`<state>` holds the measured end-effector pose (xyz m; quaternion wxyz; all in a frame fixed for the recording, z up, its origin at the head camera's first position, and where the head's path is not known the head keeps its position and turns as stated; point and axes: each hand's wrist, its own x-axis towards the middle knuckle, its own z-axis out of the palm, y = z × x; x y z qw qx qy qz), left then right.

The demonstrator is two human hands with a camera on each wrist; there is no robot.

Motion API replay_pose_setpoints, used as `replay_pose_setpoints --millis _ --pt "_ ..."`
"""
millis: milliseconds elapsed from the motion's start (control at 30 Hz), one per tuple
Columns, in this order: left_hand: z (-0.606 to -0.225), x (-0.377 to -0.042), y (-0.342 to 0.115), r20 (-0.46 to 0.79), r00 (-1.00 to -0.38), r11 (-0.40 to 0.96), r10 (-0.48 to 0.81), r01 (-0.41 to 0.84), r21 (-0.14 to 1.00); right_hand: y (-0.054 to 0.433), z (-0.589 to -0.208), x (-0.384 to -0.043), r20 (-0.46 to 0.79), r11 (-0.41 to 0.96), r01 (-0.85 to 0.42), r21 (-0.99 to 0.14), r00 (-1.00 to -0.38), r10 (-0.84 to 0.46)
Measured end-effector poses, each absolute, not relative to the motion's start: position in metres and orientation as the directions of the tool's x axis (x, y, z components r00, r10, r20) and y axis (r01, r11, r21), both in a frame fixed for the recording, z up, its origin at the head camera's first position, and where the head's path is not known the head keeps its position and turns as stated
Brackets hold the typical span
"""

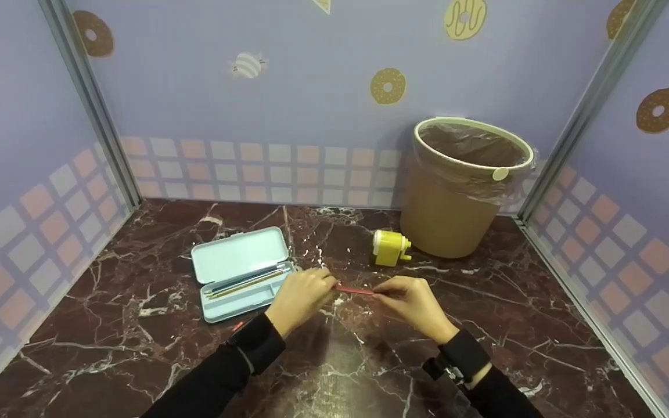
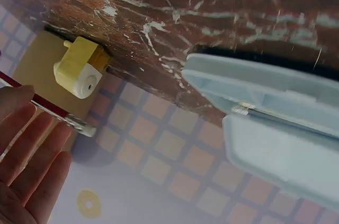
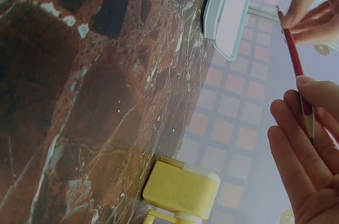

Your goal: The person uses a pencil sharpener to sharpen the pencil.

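Observation:
A red pencil (image 1: pixel 355 289) is stretched between both hands above the table. My left hand (image 1: pixel 304 295) pinches it towards its eraser end, where the left wrist view shows the metal band and pale eraser. Near the sharpened tip, my right hand (image 3: pixel 312 155) pinches the pencil between thumb and fingers; the bare wood and dark point show in the right wrist view. Beyond the hands stands a yellow crank pencil sharpener (image 1: pixel 389 248), touched by neither. Left of my left hand lies an open light-blue pencil case (image 1: pixel 240 255) holding several pencils (image 1: pixel 247 283).
A tan waste bin (image 1: pixel 450 215) with a clear liner stands at the back right, behind the sharpener. Small white bits lie scattered on the dark marbled table (image 1: pixel 334 360). Next to my left sleeve is a small red piece (image 1: pixel 237 326). Patterned panels enclose the table.

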<state>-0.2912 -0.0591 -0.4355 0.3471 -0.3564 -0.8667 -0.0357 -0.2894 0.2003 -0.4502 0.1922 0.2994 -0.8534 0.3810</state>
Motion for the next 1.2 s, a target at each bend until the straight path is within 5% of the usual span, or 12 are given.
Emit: replay_pose_setpoints --millis 333,500,700,1200 --pt "-0.444 -0.295 -0.084 0.497 -0.804 0.708 0.326 0.556 0.436 0.206 -0.446 -0.287 0.505 0.469 -0.612 -0.637 -0.791 -0.347" --pt "-0.444 -0.295 -0.089 0.41 -0.867 0.56 0.283 0.496 0.664 0.209 -0.447 -0.286 0.475 0.452 -0.59 -0.669 -0.807 -0.352" --pt "-0.44 -0.293 -0.092 0.383 -0.858 0.452 0.341 0.507 0.734 0.209 -0.45 -0.286 0.472 0.433 -0.599 -0.674 -0.8 -0.371" --pt "-0.439 -0.292 -0.106 0.412 -0.82 0.453 0.397 0.566 0.689 0.218 -0.445 -0.292 0.414 0.46 -0.557 -0.691 -0.827 -0.381"
